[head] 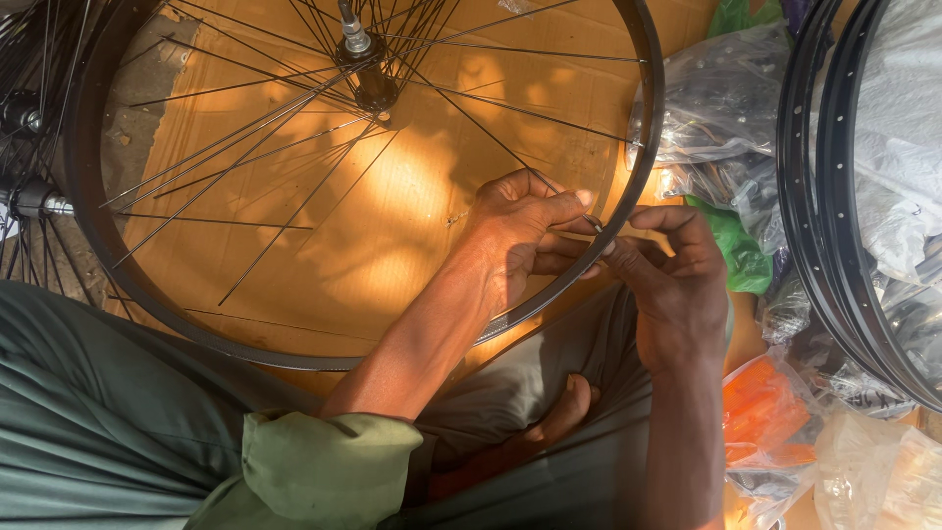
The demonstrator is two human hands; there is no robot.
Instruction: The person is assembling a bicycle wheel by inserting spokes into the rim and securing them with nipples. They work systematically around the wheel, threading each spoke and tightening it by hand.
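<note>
We lace bicycle wheel rim [294, 345], resting on lap over cardboard [412, 196]. Left hand [520, 236] pinches spoke [471, 123] end at rim inner edge. Right hand [677, 285] grips rim from outside, fingertips meeting spoke tip (nipple too small to tell). Step: seating spoke in rim hole. Next move, we judge, needs fine alignment; several spokes from hub [373, 88] hang loose.

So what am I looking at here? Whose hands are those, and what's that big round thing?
The one picture comes from a camera worn on a person's head, looking down at their own lap. The big round thing is a bicycle wheel rim with thin metal spokes running to the hub in the middle. It lies over brown cardboard. The left hand and right hand meet at the rim's edge, pinching one spoke end with their fingers. Plastic bags and more black rims sit on the right.
</note>
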